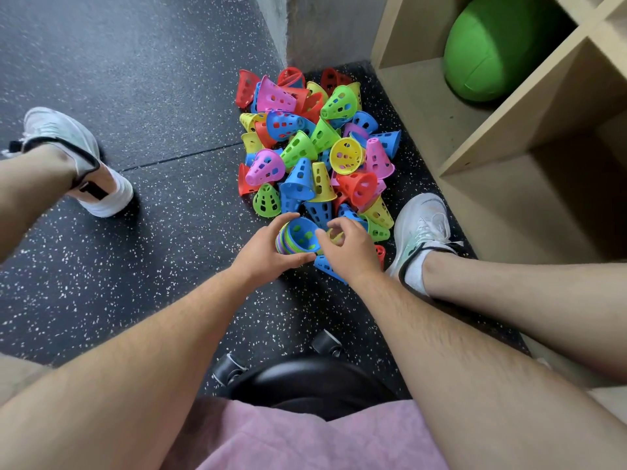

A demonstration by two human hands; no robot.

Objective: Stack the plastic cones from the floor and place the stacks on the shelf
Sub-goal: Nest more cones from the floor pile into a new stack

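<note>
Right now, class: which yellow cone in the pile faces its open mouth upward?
The yellow cone just left of the upright pink cone: its inside shows; other yellow cones show outer walls.

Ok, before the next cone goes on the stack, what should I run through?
1. Left hand grip on the nested stack of coloured plastic cones: fingers curled round it, ok.
2. Stack's open end, blue cone innermost, faces the camera: ok.
3. Right hand holding a cone: yellow plastic shows at its fingers, cannot tell.
4. Pile of loose perforated plastic cones cleared off the floor: many lie there, not ok.
5. Room on the wooden shelf: bare board beside the green ball, ok.
</note>
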